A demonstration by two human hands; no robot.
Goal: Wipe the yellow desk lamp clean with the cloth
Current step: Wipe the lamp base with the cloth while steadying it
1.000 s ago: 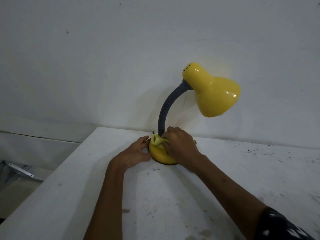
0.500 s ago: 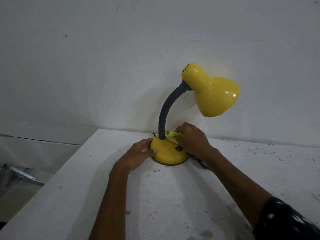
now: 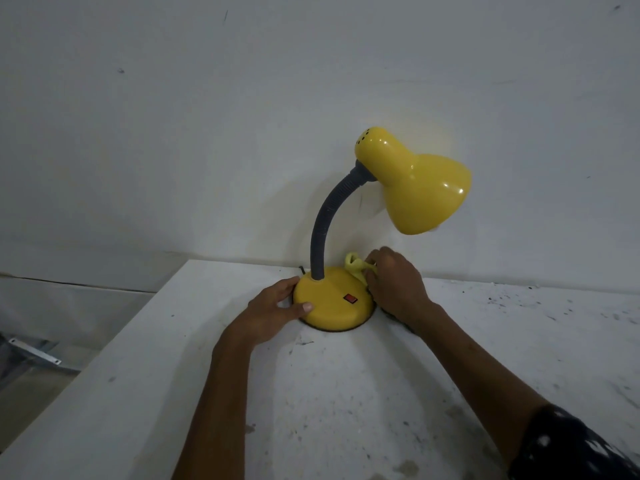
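Your right hand (image 3: 394,289), gripping the cloth (image 3: 356,266), has swept to the lamp base's (image 3: 332,306) far-right side by the worktop's (image 3: 346,393) back edge while your left hand (image 3: 273,308) clasps its rim, so the top looks wiped.

The scene is dim and flat, washed in a cool grey-blue cast, with soft light falling from above and in front — small glints sit on the glossy yellow lamp shade (image 3: 420,188) and a faint yellow glow tints the wall (image 3: 173,116) just behind it. Below the shade, the tabletop (image 3: 346,393) carries only weak, blurry shadows beside the forearms, and the hands read dark and low in detail. Wide-angle distortion bends the tabletop's edges away from the lamp, and the picture is slightly soft and noisy throughout.
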